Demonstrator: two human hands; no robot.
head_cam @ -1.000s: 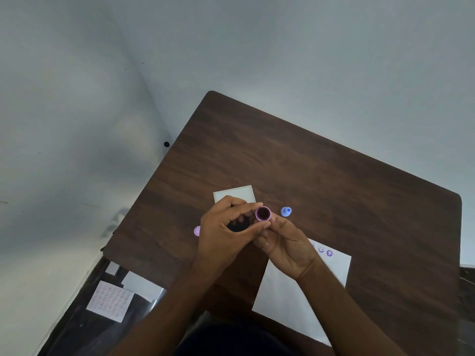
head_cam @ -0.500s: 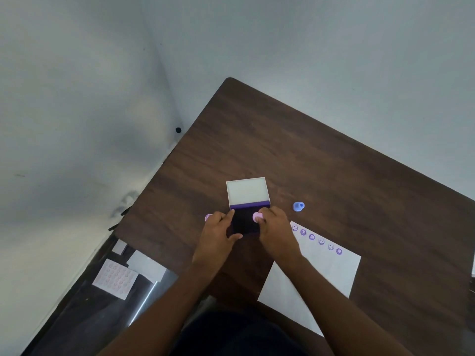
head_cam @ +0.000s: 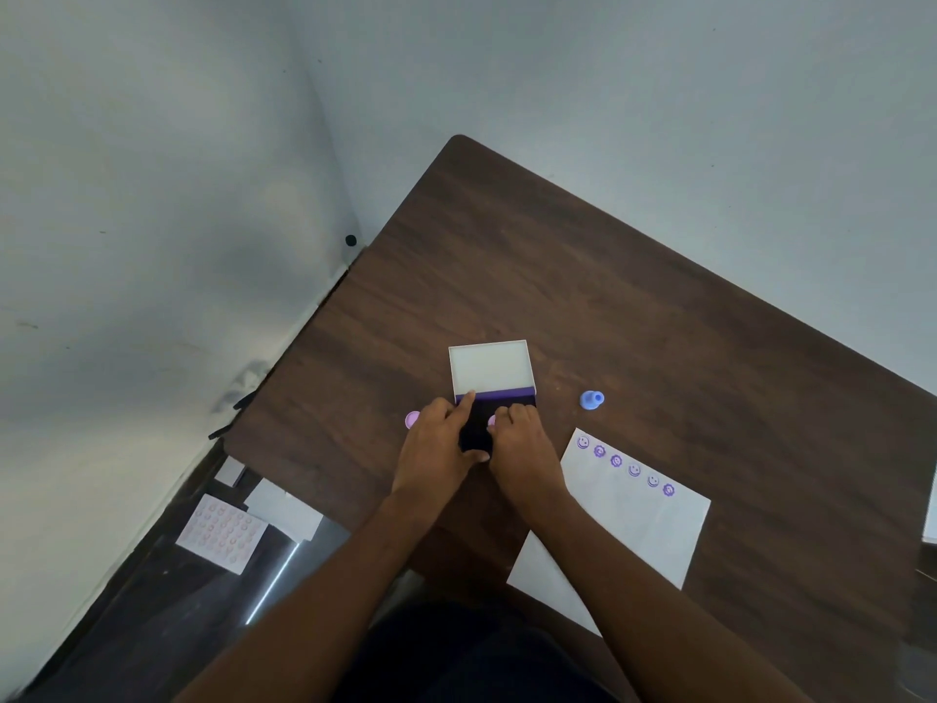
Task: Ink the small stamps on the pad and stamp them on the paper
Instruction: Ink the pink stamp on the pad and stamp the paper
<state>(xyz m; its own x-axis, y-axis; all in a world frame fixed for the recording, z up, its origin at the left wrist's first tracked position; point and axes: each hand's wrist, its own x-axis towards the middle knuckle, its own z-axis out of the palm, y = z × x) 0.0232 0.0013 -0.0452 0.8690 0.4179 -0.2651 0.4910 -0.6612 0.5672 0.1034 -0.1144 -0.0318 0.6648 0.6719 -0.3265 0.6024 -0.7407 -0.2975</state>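
Note:
The dark ink pad (head_cam: 475, 427) lies open on the brown table (head_cam: 634, 317), its white lid (head_cam: 491, 367) folded back behind it. My right hand (head_cam: 522, 446) holds a small pink stamp (head_cam: 491, 421) down on the pad's surface. My left hand (head_cam: 440, 441) rests on the pad's left side, index finger stretched to the purple hinge edge. Another pink stamp (head_cam: 412, 420) lies just left of my left hand. A blue stamp (head_cam: 591, 400) stands to the right of the pad. The white paper (head_cam: 628, 530) at the right carries a row of several purple prints (head_cam: 625, 465).
The table's left edge runs beside a white wall. On the dark floor at lower left lie a sheet of pink stickers (head_cam: 221, 532) and white cards (head_cam: 284, 509). A corner of another white sheet (head_cam: 932, 509) shows at the far right edge.
A second ago both hands held the pink stamp up above the pad. Now the right hand has brought it down onto the pad and the left hand steadies the pad.

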